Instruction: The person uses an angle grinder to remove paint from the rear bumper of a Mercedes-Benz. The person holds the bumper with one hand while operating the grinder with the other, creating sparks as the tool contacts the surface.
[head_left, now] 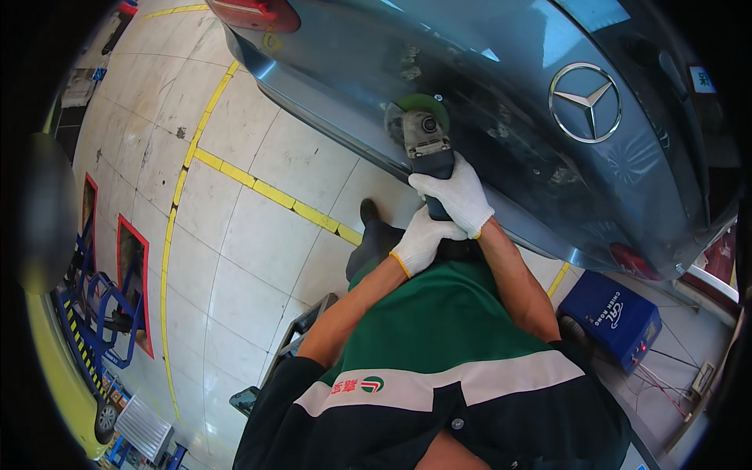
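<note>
Both of my hands wear white knit gloves and are closed around an angle grinder [429, 145]. My right hand [460, 194] wraps the front part of its dark body, just behind the metal gear head. Lower down, closer to my waist, my left hand [427, 239] grips the rear of the body. The grinder's green disc [423, 106] lies at the grey-blue car's rear panel [501, 86]; whether it touches the paint I cannot tell. Scuffed, pale bare patches [410, 63] mark the panel around the disc.
A round chrome badge [585, 103] sits right of the grinder. One tail lamp [258, 12] is at upper left. A blue box machine [609, 319] with cables stands at lower right. Yellow lines [251, 184] cross the tiled floor; a blue frame [117, 313] stands far left.
</note>
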`<state>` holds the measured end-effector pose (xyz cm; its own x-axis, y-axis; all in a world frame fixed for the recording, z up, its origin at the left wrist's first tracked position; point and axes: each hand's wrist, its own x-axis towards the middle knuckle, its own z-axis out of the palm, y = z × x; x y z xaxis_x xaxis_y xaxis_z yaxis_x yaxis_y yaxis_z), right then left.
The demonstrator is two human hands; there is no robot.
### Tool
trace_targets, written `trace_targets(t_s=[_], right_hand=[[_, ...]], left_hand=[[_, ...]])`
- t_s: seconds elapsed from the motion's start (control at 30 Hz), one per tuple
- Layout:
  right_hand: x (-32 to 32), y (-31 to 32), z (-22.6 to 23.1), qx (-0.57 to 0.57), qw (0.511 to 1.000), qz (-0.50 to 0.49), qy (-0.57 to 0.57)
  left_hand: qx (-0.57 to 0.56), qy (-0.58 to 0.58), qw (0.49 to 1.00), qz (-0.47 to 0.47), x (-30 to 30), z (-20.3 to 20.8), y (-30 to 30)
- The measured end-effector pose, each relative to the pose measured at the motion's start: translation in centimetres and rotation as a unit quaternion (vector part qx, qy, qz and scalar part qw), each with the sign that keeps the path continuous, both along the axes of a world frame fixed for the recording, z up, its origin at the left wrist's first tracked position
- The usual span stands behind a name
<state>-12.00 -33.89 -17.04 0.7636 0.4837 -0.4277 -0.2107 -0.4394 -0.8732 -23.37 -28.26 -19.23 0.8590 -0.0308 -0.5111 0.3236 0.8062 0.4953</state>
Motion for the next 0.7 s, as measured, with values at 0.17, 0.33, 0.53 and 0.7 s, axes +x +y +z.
trace_targets(t_s=[0.17,0.33,0.53,0.7], right_hand=[[-0.05,-0.07,0.05,0.016,1.0,-0.006,0.003],[-0.01,0.16,0.48,0.007,1.0,-0.008,0.014],[0.01,0.0,0.41,0.003,1.0,-0.004,0.01],[0.04,0.08,0.43,0.002,1.0,-0.002,0.011]], left_hand=[[0.006,0.007,1.0,-0.009,0.0,0.11,0.15],[0.004,0.002,1.0,-0.002,0.11,0.11,0.03],[0.004,0.0,1.0,0.004,0.04,-0.06,-0.21],[0.009,0.004,1.0,0.001,0.04,-0.03,-0.14]])
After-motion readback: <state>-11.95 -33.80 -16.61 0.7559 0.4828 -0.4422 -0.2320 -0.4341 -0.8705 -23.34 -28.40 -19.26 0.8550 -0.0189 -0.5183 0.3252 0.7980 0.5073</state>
